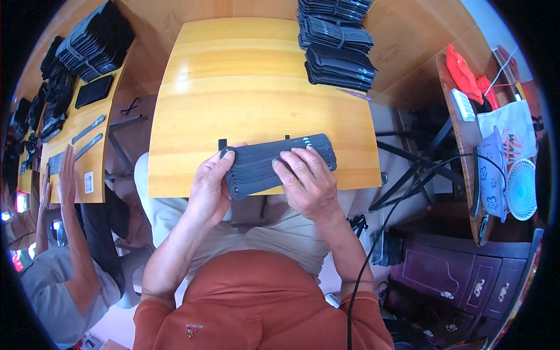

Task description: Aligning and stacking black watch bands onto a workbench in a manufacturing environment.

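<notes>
A fanned stack of flat black strap-like strips (256, 166) is held up over the near edge of the yellow wooden table (245, 99). My left hand (210, 184) is closed on its left end, with the thumb on top and the other fingers underneath. The right hand (310, 185) holds the right part, its fingertips resting on the upper face beside small pale marks. Short black tabs stick out past the far side of the stack. What the fingers do underneath is hidden.
Tied piles of black strips (335, 32) and a looser black pile (340, 67) stand at the table's far right, near a pen (354, 94). Left, a co-worker's hands (67, 178) hover over another table with straps. A black cable (385, 219) runs along my right side.
</notes>
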Motion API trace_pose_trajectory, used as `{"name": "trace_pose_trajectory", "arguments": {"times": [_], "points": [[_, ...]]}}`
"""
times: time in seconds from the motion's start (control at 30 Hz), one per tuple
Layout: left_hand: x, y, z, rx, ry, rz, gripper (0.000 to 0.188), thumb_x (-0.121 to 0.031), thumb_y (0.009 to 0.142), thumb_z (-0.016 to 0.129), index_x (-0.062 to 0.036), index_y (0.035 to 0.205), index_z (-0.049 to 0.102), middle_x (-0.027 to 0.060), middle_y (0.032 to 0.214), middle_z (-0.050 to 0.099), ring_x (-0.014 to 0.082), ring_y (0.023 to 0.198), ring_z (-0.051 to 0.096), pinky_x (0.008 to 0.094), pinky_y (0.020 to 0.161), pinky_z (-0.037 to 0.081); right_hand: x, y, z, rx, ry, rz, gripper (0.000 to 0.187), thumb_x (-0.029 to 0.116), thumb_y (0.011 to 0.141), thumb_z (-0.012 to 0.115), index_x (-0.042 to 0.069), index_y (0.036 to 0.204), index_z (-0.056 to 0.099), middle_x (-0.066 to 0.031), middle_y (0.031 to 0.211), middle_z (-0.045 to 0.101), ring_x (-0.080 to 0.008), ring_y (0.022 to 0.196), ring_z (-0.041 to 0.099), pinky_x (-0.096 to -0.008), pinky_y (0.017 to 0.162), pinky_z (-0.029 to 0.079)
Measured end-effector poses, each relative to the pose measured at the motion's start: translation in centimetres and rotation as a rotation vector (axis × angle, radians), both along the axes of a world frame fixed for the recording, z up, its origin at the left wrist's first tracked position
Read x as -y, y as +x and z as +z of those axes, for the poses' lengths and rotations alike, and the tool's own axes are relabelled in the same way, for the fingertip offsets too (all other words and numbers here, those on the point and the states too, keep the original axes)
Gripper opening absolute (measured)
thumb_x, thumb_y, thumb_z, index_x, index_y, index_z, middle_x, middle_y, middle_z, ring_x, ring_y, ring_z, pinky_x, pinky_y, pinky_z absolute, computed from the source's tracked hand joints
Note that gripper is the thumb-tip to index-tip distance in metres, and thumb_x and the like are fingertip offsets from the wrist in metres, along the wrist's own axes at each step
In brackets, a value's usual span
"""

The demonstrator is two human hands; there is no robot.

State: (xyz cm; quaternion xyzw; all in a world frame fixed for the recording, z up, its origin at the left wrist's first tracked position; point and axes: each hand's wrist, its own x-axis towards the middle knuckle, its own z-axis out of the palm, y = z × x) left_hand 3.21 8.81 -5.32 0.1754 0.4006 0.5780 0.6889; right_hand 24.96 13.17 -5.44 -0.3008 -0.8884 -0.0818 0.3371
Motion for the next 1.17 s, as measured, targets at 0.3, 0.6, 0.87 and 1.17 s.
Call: {"name": "trace_pose_trajectory", "arguments": {"times": [0.3, 0.6, 0.87, 1.17], "points": [[-1.3, -0.5, 0.4, -0.038, 0.003, -0.009, 0.043, -0.029, 0.108, 0.056, 0.0035, 0.136, 0.058, 0.0123, 0.120, 0.070, 0.0178, 0.106, 0.070, 0.0335, 0.093, 0.057, -1.9, 2.7, 0.6, -0.051, 0.012, -0.107, 0.027, 0.007, 0.079, 0.074, 0.008, 0.106, 0.074, -0.0107, 0.111, 0.071, -0.0324, 0.109, 0.067, -0.0549, 0.103, 0.050], [-9.3, 1.5, 3.5, -0.153, 0.139, -0.015, 0.040, -0.031, 0.108, 0.056, 0.0017, 0.129, 0.063, 0.0079, 0.113, 0.069, 0.0144, 0.099, 0.067, 0.0314, 0.087, 0.054, -7.5, 8.1, 0.9, -0.197, -0.158, -0.057, 0.044, -0.011, 0.071, 0.068, 0.002, 0.113, 0.073, -0.0178, 0.125, 0.070, -0.0382, 0.112, 0.068, -0.0434, 0.096, 0.057], [-24.7, 6.9, 4.7, -0.408, 0.324, 0.043, 0.025, -0.027, 0.102, 0.068, -0.0015, 0.102, 0.068, 0.0007, 0.088, 0.066, 0.0082, 0.075, 0.060, 0.0255, 0.067, 0.049, -19.8, 13.0, 4.2, -0.195, 0.055, -0.144, 0.035, -0.004, 0.082, 0.057, -0.001, 0.114, 0.073, -0.0214, 0.126, 0.070, -0.0381, 0.116, 0.067, -0.0434, 0.103, 0.053], [-36.5, 9.5, 1.9, -0.794, 0.322, -0.098, 0.027, -0.030, 0.097, 0.075, -0.0032, 0.095, 0.071, 0.0025, 0.080, 0.069, 0.0107, 0.068, 0.064, 0.0268, 0.067, 0.057, -30.1, 17.0, 2.7, -0.153, -0.111, -0.275, 0.037, 0.009, 0.088, 0.052, 0.001, 0.116, 0.075, -0.0179, 0.130, 0.070, -0.0349, 0.118, 0.067, -0.0406, 0.106, 0.051]]}}
